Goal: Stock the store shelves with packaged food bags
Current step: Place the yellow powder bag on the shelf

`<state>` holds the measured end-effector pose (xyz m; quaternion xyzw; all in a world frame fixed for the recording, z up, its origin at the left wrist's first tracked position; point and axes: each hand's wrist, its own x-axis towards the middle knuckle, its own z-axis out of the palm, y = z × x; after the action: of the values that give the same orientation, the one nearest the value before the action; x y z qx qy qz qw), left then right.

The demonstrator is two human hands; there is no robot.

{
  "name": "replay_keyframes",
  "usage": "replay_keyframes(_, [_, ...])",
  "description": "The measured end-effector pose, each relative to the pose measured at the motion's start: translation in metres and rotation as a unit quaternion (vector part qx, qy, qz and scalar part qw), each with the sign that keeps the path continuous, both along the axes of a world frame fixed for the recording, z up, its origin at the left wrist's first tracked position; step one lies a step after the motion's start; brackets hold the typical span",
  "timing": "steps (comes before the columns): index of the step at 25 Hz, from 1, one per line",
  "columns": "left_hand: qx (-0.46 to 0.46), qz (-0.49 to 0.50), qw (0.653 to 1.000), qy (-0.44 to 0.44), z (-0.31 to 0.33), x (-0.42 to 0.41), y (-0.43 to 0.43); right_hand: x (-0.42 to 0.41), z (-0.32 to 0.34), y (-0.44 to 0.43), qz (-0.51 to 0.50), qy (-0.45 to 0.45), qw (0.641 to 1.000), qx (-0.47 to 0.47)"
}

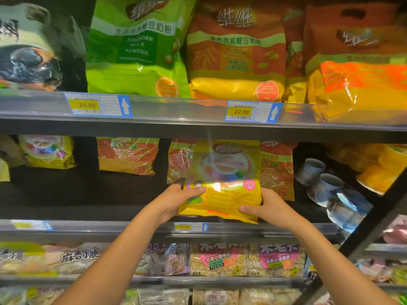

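I see both hands on the yellow bag (222, 179) at the middle shelf (110, 227). The left hand (176, 201) grips the bag's lower left edge, thumb laid across the front. The right hand (266, 208) clamps the lower right corner, thumb on the front and fingers hidden behind. The bag stands roughly upright, with its bottom edge just above the shelf's front lip and its top close under the upper rail (176, 108). Just behind it, two orange bags (278, 170) show past either side. I cannot tell if they touch it. To the left, a dark bare stretch of shelf (88, 190) lies open, with another orange bag (127, 155) standing at its back. To the right, stacked cups (326, 181) sit near the right hand, and a black post (374, 212) slants across that corner.
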<state>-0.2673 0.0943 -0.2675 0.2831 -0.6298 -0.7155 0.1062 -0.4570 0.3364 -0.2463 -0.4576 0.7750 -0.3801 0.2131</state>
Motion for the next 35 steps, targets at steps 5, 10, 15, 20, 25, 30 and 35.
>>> replay_keyframes(5, [0.012, 0.023, 0.998, 0.051, -0.001, 0.031, 0.029, 0.031, -0.003, 0.013, 0.027, -0.046, 0.999, -0.002])
replay_keyframes(10, [0.011, 0.069, 0.995, 0.076, -0.010, 0.076, 0.041, 0.063, -0.011, 0.019, 0.081, -0.194, 0.978, 0.004])
replay_keyframes(15, [-0.006, 0.080, 0.993, 0.084, -0.016, 0.145, 0.049, 0.119, -0.014, -0.009, 0.019, -0.520, 0.851, -0.072])
replay_keyframes(20, [0.012, 0.112, 0.989, 0.092, -0.021, 0.239, 0.050, 0.200, -0.020, -0.043, 0.013, -0.541, 0.838, -0.070])
replay_keyframes(25, [0.007, 0.168, 0.983, 0.071, -0.032, 0.338, 0.038, 0.289, -0.026, -0.076, 0.031, -0.527, 0.847, -0.067])
replay_keyframes(30, [0.006, 0.193, 0.978, 0.080, -0.035, 0.429, 0.025, 0.372, -0.027, -0.113, 0.034, -0.477, 0.875, -0.077])
replay_keyframes(35, [-0.019, 0.216, 0.973, 0.075, -0.030, 0.496, -0.001, 0.435, -0.018, -0.152, 0.051, -0.455, 0.885, -0.090])
